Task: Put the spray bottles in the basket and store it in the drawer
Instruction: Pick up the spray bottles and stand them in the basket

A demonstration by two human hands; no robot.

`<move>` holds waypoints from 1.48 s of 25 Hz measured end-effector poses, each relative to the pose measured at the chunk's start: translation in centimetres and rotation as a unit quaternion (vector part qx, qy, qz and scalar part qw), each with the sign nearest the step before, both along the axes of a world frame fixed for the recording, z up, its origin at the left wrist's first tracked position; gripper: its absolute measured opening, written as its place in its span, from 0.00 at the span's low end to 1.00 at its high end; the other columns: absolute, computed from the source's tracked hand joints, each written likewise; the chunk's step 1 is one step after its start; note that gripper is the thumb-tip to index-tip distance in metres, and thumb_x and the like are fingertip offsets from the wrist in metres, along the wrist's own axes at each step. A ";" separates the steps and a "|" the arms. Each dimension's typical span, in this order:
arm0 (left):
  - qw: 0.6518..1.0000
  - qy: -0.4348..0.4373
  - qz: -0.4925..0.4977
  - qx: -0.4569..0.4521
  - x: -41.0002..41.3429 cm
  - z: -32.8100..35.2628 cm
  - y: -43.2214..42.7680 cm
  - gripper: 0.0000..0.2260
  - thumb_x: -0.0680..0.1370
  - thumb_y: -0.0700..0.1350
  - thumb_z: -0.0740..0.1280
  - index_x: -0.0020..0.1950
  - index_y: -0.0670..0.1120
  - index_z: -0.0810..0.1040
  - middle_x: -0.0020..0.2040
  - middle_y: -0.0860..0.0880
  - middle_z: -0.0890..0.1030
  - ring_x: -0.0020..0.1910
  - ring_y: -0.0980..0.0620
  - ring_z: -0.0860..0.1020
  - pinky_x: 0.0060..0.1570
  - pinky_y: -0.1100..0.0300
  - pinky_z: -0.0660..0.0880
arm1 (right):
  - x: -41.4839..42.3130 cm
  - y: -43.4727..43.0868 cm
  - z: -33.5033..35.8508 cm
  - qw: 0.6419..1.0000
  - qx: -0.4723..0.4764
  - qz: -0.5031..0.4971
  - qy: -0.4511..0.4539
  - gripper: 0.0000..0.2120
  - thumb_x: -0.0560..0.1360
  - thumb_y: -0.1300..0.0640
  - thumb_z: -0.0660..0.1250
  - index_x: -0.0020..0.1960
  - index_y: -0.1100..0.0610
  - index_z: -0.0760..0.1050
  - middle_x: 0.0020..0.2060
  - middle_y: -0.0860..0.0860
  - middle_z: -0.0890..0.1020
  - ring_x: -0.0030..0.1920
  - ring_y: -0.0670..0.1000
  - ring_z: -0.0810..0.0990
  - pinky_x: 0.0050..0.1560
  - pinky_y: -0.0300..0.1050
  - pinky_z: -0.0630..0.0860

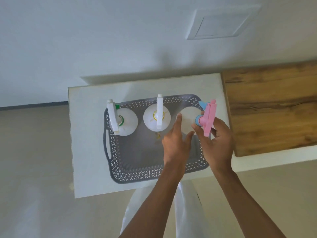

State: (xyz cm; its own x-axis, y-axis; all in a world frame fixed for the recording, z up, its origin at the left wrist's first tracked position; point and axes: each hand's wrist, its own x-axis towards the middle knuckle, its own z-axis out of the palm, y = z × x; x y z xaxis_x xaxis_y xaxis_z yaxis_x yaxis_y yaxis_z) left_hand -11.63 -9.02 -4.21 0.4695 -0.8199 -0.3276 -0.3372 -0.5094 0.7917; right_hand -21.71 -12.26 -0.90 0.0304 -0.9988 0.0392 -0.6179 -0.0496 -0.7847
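A grey perforated basket point(137, 170) sits on a white cabinet top point(85, 152). Three white spray bottles stand along its far side: one with a green collar point(127, 121) at the left, one with a yellow collar point(151, 120) in the middle, and one with a pink and blue trigger head point(187, 117) at the right end. My right hand point(216, 143) grips the pink trigger head. My left hand point(175, 143) rests its spread fingers against that bottle's white body. The near half of the basket holds no bottles.
A wooden countertop point(274, 109) adjoins the cabinet on the right. A white wall point(120, 40) rises behind, with a framed panel point(221, 23) at upper right. Beige floor point(34, 169) lies to the left and below. White trousers point(185, 203) show under my arms.
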 end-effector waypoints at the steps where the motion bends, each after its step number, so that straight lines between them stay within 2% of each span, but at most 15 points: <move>1: 1.000 -0.008 0.005 -0.001 -0.2 -0.3 -0.2 0.29 0.75 0.48 0.74 0.73 0.48 0.70 0.40 0.42 0.81 0.39 0.44 0.81 0.45 0.48 0.82 | 0.1 -0.3 -0.3 1.000 0.001 0.006 0.007 0.20 0.72 0.52 0.75 0.60 0.62 0.81 0.58 0.56 0.85 0.57 0.52 0.84 0.55 0.55 0.84; 3: 0.999 -0.007 0.031 0.002 -0.5 -1.0 -0.7 0.28 0.75 0.46 0.74 0.74 0.48 0.69 0.41 0.40 0.81 0.37 0.43 0.82 0.42 0.48 0.83 | 0.4 -1.4 -1.0 0.999 0.004 0.024 0.027 0.19 0.72 0.55 0.77 0.60 0.63 0.82 0.57 0.57 0.86 0.56 0.53 0.84 0.55 0.56 0.84; 5: 0.998 0.023 0.060 0.014 -0.6 -1.6 -1.6 0.29 0.76 0.45 0.73 0.75 0.50 0.68 0.46 0.37 0.82 0.41 0.42 0.83 0.44 0.47 0.83 | 0.6 -2.5 -1.7 0.999 0.011 0.028 0.030 0.19 0.72 0.57 0.78 0.60 0.63 0.82 0.57 0.57 0.85 0.56 0.54 0.85 0.56 0.57 0.84; 11: 0.995 0.040 0.095 0.002 -1.1 -2.6 -2.3 0.29 0.77 0.46 0.72 0.76 0.51 0.66 0.58 0.40 0.79 0.49 0.46 0.82 0.51 0.49 0.82 | 1.2 -4.1 -2.6 0.997 0.027 0.053 0.043 0.20 0.73 0.52 0.75 0.62 0.60 0.80 0.59 0.56 0.85 0.57 0.55 0.84 0.59 0.55 0.83; 13: 0.995 0.024 0.096 -0.008 -1.2 -2.5 -2.2 0.30 0.76 0.45 0.72 0.76 0.50 0.67 0.56 0.39 0.79 0.48 0.44 0.82 0.49 0.50 0.82 | 1.1 -4.0 -2.5 0.996 0.036 0.063 0.042 0.21 0.74 0.52 0.75 0.63 0.60 0.80 0.60 0.56 0.84 0.59 0.54 0.83 0.60 0.53 0.82; 16: 0.997 0.022 0.078 0.010 -1.7 -1.3 -0.8 0.29 0.76 0.45 0.72 0.76 0.48 0.66 0.43 0.39 0.83 0.40 0.43 0.83 0.42 0.49 0.82 | 0.3 -3.0 -2.3 0.995 0.077 0.057 0.018 0.31 0.71 0.50 0.77 0.70 0.59 0.74 0.66 0.54 0.80 0.64 0.50 0.78 0.63 0.44 0.79; 19: 0.996 0.002 0.084 -0.029 -2.4 0.6 3.6 0.22 0.77 0.48 0.70 0.70 0.47 0.73 0.39 0.45 0.85 0.38 0.42 0.84 0.37 0.49 0.82 | -1.6 -0.3 -2.0 0.995 0.099 -0.008 -0.002 0.37 0.68 0.45 0.79 0.71 0.59 0.71 0.66 0.55 0.76 0.64 0.49 0.77 0.62 0.52 0.80; 21: 0.987 0.015 0.142 -0.070 -2.1 2.1 8.2 0.18 0.78 0.49 0.69 0.67 0.51 0.74 0.43 0.50 0.86 0.41 0.51 0.85 0.40 0.53 0.83 | -2.6 2.4 -1.9 0.994 0.108 -0.018 0.002 0.38 0.67 0.37 0.76 0.70 0.56 0.72 0.65 0.54 0.76 0.62 0.50 0.77 0.60 0.56 0.80; 22: 0.981 0.021 0.173 -0.085 -1.9 2.5 10.7 0.17 0.79 0.49 0.68 0.68 0.53 0.74 0.46 0.52 0.86 0.45 0.57 0.85 0.45 0.57 0.83 | -2.9 3.8 -1.7 0.995 0.103 -0.005 0.006 0.36 0.68 0.36 0.73 0.69 0.54 0.73 0.64 0.54 0.77 0.61 0.52 0.77 0.59 0.54 0.80; 25: 0.959 0.010 0.273 -0.078 0.0 3.0 19.5 0.20 0.79 0.51 0.65 0.71 0.60 0.69 0.55 0.58 0.84 0.54 0.67 0.81 0.54 0.66 0.79 | -2.1 8.6 -1.7 0.996 0.055 0.072 0.016 0.28 0.72 0.40 0.71 0.66 0.56 0.76 0.58 0.57 0.79 0.56 0.59 0.80 0.54 0.38 0.78; 28: 0.940 -0.043 0.337 -0.025 2.4 2.3 28.1 0.22 0.79 0.49 0.65 0.72 0.60 0.67 0.58 0.60 0.83 0.55 0.66 0.81 0.55 0.67 0.77 | 1.3 13.0 -0.9 0.985 0.052 0.163 0.014 0.23 0.76 0.44 0.69 0.65 0.56 0.77 0.56 0.52 0.79 0.53 0.56 0.81 0.56 0.38 0.79; 31: 0.920 -0.083 0.376 0.070 5.5 0.6 36.9 0.22 0.79 0.50 0.63 0.73 0.59 0.65 0.62 0.59 0.81 0.61 0.60 0.79 0.59 0.70 0.73 | 7.2 18.8 -0.9 0.949 0.028 0.314 0.010 0.20 0.78 0.49 0.67 0.64 0.62 0.77 0.57 0.47 0.77 0.52 0.53 0.80 0.58 0.31 0.74; 33: 0.915 -0.084 0.378 0.110 7.7 -0.8 41.5 0.22 0.80 0.51 0.60 0.74 0.57 0.65 0.70 0.55 0.76 0.70 0.54 0.73 0.64 0.65 0.71 | 11.6 23.1 -1.1 0.913 0.036 0.407 0.014 0.19 0.78 0.52 0.66 0.64 0.61 0.76 0.57 0.50 0.78 0.55 0.54 0.79 0.59 0.31 0.72; 35: 0.924 -0.084 0.353 0.117 10.4 -2.4 45.5 0.24 0.79 0.45 0.65 0.75 0.51 0.67 0.73 0.50 0.74 0.72 0.49 0.72 0.66 0.53 0.73 | 16.5 27.9 -1.9 0.870 0.048 0.489 0.042 0.19 0.79 0.52 0.66 0.66 0.61 0.74 0.60 0.52 0.77 0.60 0.53 0.77 0.61 0.37 0.74; 37: 0.942 -0.076 0.299 0.132 13.9 -4.0 48.1 0.25 0.78 0.40 0.66 0.76 0.47 0.67 0.74 0.46 0.71 0.74 0.45 0.69 0.66 0.46 0.73 | 21.1 31.7 -3.2 0.825 0.056 0.555 0.089 0.21 0.79 0.55 0.67 0.70 0.59 0.72 0.64 0.52 0.76 0.65 0.52 0.74 0.65 0.39 0.72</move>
